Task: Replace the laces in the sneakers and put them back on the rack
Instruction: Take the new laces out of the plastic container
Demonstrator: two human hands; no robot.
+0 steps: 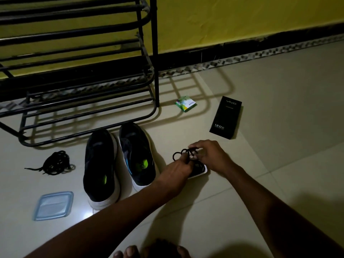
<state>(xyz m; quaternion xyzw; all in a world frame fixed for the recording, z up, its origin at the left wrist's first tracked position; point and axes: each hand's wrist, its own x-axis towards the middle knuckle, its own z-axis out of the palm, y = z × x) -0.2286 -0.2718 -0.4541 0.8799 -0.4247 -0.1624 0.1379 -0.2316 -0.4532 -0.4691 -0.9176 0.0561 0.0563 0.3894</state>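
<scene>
Two dark sneakers with white soles stand side by side on the floor, the left sneaker (100,168) and the right sneaker (136,155), both without laces. To their right, my left hand (176,172) and my right hand (208,155) both pinch a looped black lace (179,153) over a small white container (202,171) that they partly hide. A second bundle of black laces (55,162) lies on the floor left of the sneakers. The black metal shoe rack (89,75) stands behind them.
A translucent blue lid (54,205) lies at the near left. A small green-and-white box (186,103) and a black phone box (226,117) lie beyond my hands. The yellow wall with a dark skirting (242,51) runs behind. My toes (130,252) show at the bottom edge.
</scene>
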